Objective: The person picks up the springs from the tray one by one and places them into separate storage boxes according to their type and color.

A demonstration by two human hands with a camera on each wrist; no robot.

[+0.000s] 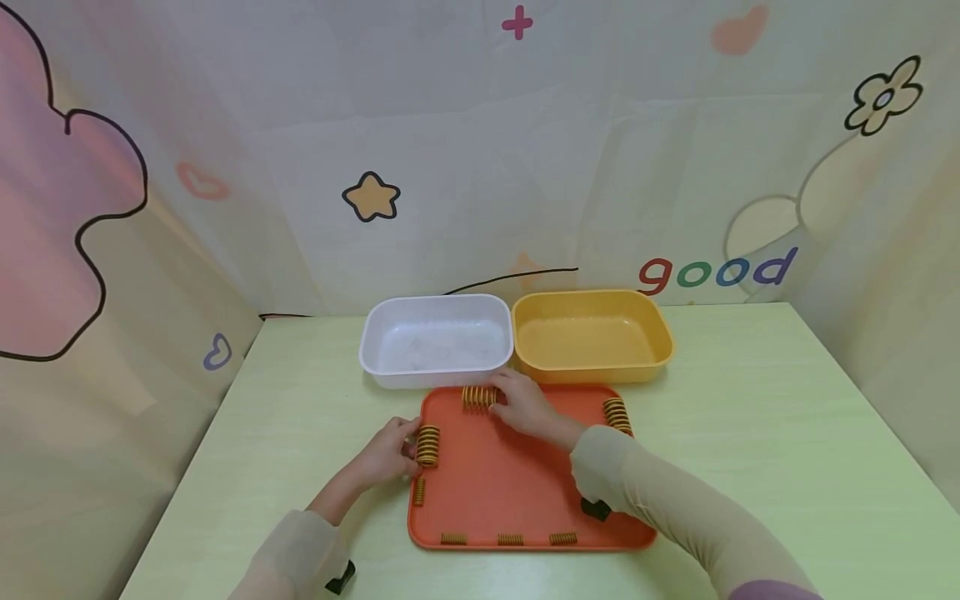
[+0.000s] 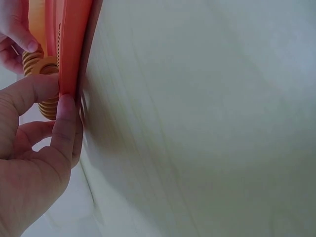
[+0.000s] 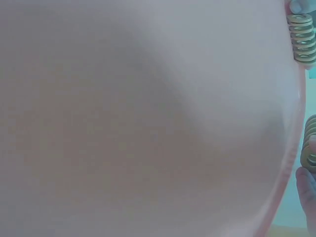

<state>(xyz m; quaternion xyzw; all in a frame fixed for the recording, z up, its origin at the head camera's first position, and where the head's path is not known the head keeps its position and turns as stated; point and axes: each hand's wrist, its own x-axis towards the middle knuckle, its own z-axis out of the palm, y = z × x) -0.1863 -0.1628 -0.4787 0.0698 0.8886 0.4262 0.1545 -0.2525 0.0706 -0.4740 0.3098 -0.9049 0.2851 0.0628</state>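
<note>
My left hand (image 1: 386,454) is at the left rim of an orange-red tray (image 1: 517,475). Its thumb and fingers curl about a large yellow-brown coil spring (image 1: 427,447) standing along that rim. In the left wrist view the thumb (image 2: 37,89) covers part of the spring's ring-shaped end (image 2: 48,64), and a finger touches the tray's outer side. My right hand (image 1: 525,404) pinches another large coil spring (image 1: 478,398) at the tray's far rim; that spring (image 3: 309,148) shows at the right edge of the right wrist view.
A third large spring (image 1: 617,414) lies at the tray's right rim. Several small springs (image 1: 511,540) line the near rim, with one small spring (image 1: 419,492) on the left. Behind the tray stand a white bin (image 1: 435,379) and a yellow bin (image 1: 592,375), side by side.
</note>
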